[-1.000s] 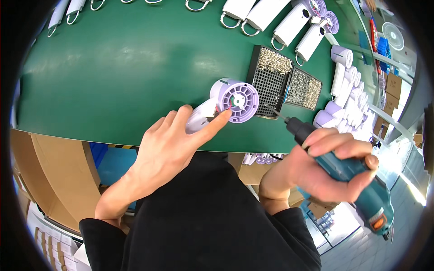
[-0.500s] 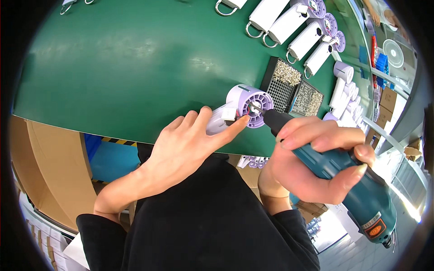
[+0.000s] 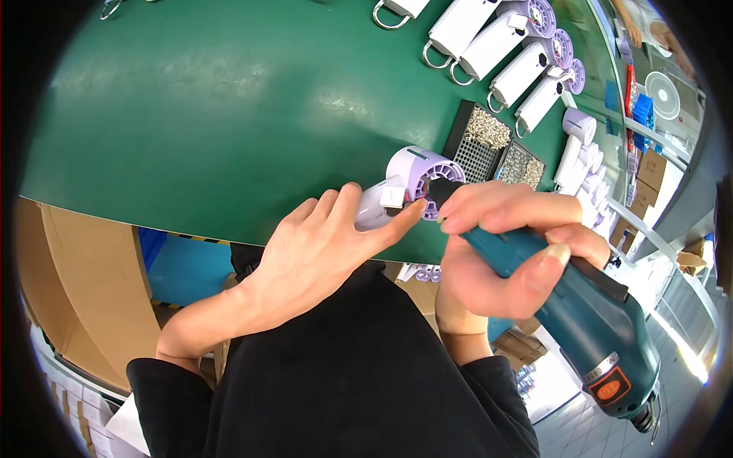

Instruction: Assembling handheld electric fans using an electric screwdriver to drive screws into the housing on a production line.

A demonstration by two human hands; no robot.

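A lavender, drum-headed housing with a pale handle [image 3: 410,162] lies on the green table, shaped like a hair dryer or hand fan. My left hand [image 3: 321,233] is closed over its handle, the index finger pressed beside the open, spoked end. A white block sits where handle and drum meet. My right hand [image 3: 511,248] grips a teal electric screwdriver [image 3: 588,324], slanting up to the left. Its black nose is at the drum's open end; the bit's tip is hidden inside. A red wire shows partly there.
Black trays of small screws [image 3: 489,128] stand just beyond the drum. Several similar white-handled housings [image 3: 515,80] with metal loops lie in a row at the far right; more lavender and white parts [image 3: 584,164] are heaped right of the trays. A cardboard box [image 3: 92,267] stands at the left.
My right hand has pushed the screwdriver up and left, so its nose now reaches into the drum's end and the bit is out of sight. The left hand and housing have hardly shifted.
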